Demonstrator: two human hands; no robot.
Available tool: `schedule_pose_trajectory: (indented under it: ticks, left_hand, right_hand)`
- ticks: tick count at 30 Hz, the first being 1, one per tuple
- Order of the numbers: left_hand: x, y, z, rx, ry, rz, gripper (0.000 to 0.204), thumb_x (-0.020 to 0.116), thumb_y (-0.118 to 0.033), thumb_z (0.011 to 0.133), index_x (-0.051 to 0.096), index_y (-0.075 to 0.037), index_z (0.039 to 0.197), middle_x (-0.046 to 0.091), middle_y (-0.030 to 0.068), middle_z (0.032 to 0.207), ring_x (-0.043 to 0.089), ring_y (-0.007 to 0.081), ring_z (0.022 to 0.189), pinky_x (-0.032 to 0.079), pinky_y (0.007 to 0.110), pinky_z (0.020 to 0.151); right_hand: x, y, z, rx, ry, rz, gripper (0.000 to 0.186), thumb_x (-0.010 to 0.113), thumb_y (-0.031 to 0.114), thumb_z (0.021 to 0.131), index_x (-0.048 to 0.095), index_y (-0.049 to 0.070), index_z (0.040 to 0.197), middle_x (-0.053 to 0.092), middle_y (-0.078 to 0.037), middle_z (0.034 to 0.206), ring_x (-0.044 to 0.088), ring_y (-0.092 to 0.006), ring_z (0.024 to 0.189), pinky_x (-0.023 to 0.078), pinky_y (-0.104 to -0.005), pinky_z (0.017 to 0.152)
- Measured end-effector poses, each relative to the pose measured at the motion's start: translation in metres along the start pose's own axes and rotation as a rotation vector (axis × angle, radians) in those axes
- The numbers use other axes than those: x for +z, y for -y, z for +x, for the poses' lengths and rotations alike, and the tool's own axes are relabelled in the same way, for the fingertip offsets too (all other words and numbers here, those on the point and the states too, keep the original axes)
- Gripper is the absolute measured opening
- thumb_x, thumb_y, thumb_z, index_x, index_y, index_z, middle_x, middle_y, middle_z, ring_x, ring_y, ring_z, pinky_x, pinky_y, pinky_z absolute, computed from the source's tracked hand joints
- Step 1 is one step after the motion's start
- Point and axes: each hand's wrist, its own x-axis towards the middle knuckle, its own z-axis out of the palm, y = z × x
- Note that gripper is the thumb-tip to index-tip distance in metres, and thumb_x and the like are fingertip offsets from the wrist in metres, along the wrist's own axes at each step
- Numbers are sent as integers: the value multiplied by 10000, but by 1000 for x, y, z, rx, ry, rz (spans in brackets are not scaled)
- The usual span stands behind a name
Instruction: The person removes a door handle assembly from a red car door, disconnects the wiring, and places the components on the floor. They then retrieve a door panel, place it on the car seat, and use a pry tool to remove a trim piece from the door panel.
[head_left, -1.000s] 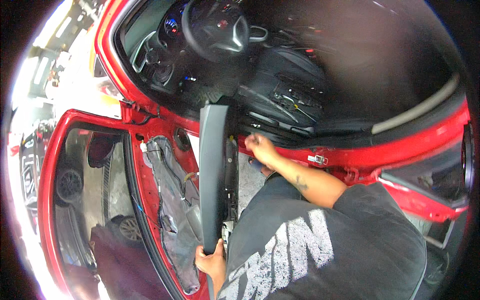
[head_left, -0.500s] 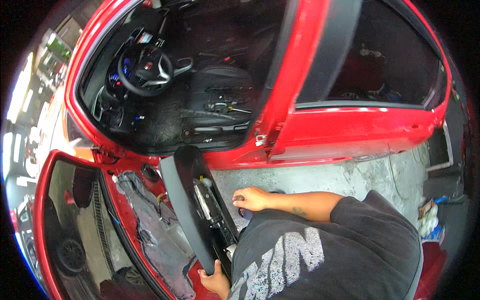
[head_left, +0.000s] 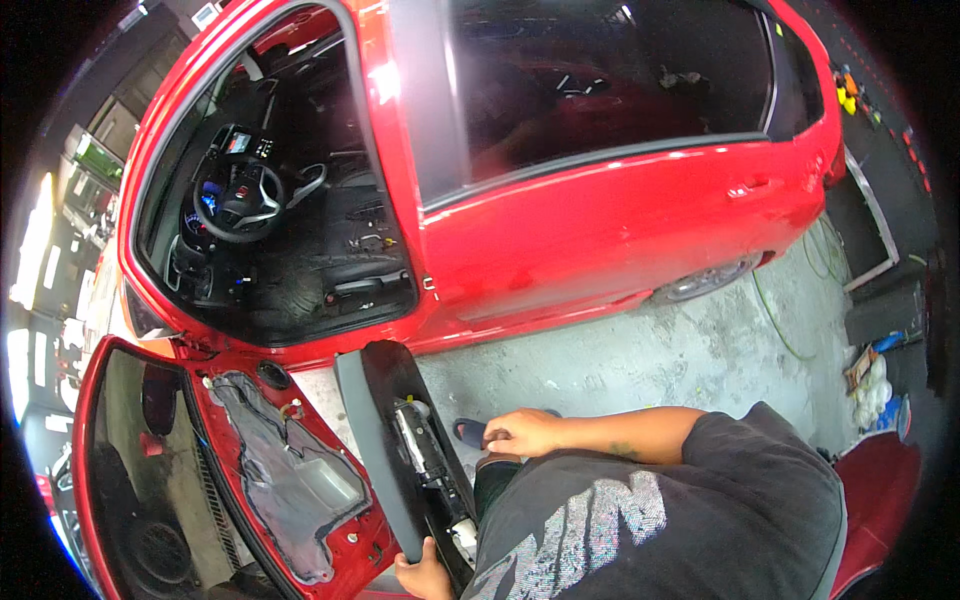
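A black and grey door trim panel [head_left: 378, 450] stands on edge beside my body, separated from the open red car door [head_left: 355, 530]. My left hand [head_left: 425, 572] grips its lower end, with the thumb on the edge toward me. White and black fittings [head_left: 425, 450] show on the panel's inner side. Just right of the panel, my right hand [head_left: 522, 435] hangs in front of my shirt with its fingers curled. What it holds, if anything, is hidden. On the door, a grey plastic sheet [head_left: 285, 440] covers the bare inner metal.
The red car [head_left: 600, 230] stretches across the far side, its front doorway open onto a steering wheel [head_left: 240, 203] and seat. Pale concrete floor [head_left: 620, 360] lies between me and the car. A green hose [head_left: 775, 325] and bagged items [head_left: 872, 390] are at the right.
My view has swung right, showing more of the rear door and wheel. The panel, still in my left hand, now stands farther from the door. My right hand remains curled.
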Motion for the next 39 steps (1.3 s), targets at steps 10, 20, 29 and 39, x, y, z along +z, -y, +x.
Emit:
schedule_pose_trajectory:
  ticks: [10, 20, 29, 39]
  left_hand:
    - [13, 56, -72, 176, 157, 448, 600, 999, -427, 614, 710, 19, 891, 746, 199, 805, 704, 392, 741, 535, 498, 710]
    - [59, 76, -122, 441, 467, 679, 615, 932, -614, 656, 739, -88, 908, 783, 150, 873, 760, 402, 836, 563, 520, 700]
    - [78, 35, -153, 951, 691, 580, 513, 923, -552, 709, 703, -98, 804, 749, 139, 801, 746, 389, 743, 557, 521, 652]
    - [131, -85, -258, 1258, 990, 562, 481, 884, -551, 757, 721, -104, 827, 770, 144, 860, 751, 376, 799, 567, 503, 725]
  right_hand:
    - [11, -15, -138, 145, -92, -101, 413, 684, 407, 996, 701, 112, 1284, 782, -152, 1147, 740, -393, 1065, 571, -511, 901]
    - [57, 38, -177, -33, -20, -725, 751, 835, 328, 878, 532, 191, 1552, 435, -160, 1651, 774, -366, 940, 619, -494, 772]
    - [29, 13, -255, 415, 313, -949, 577, 891, 462, 789, 750, 117, 1229, 747, -142, 1232, 772, -349, 1038, 602, -481, 861]
    - [-35, -30, -448, 322, 23, -926, 612, 871, 577, 752, 759, 132, 1158, 762, -71, 1104, 722, -317, 1098, 599, -473, 859]
